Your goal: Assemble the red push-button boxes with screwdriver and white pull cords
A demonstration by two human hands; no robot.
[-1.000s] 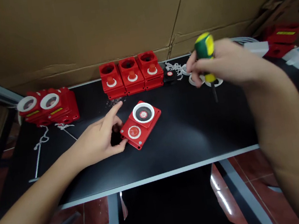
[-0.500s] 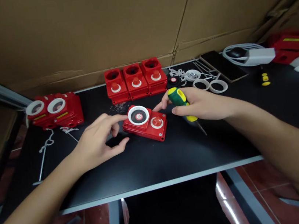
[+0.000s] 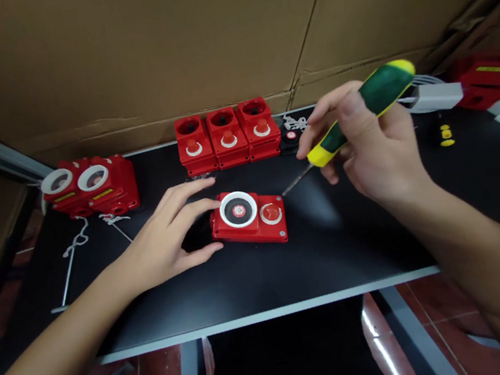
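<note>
A red alarm box lies flat on the black table, with a white ring around a dark round face and a clear red lamp beside it. My left hand is at its left end, fingers stretched and spread; the index fingertip reaches the white ring, and the thumb is by the near corner. Raised to the right, my right hand grips a green-and-yellow screwdriver. The screwdriver's tip points down-left beside the screw at the box's far right corner; whether it touches cannot be seen.
Several red boxes with white rings stand at the left. Three ringless red boxes line the cardboard wall. White cord and a metal rod lie left. A white adapter and more red parts are right.
My right hand has lifted and moved right, turning the screwdriver's tip toward the box. The box has rotated slightly and shifted nearer me. My left fingers have spread wider.
</note>
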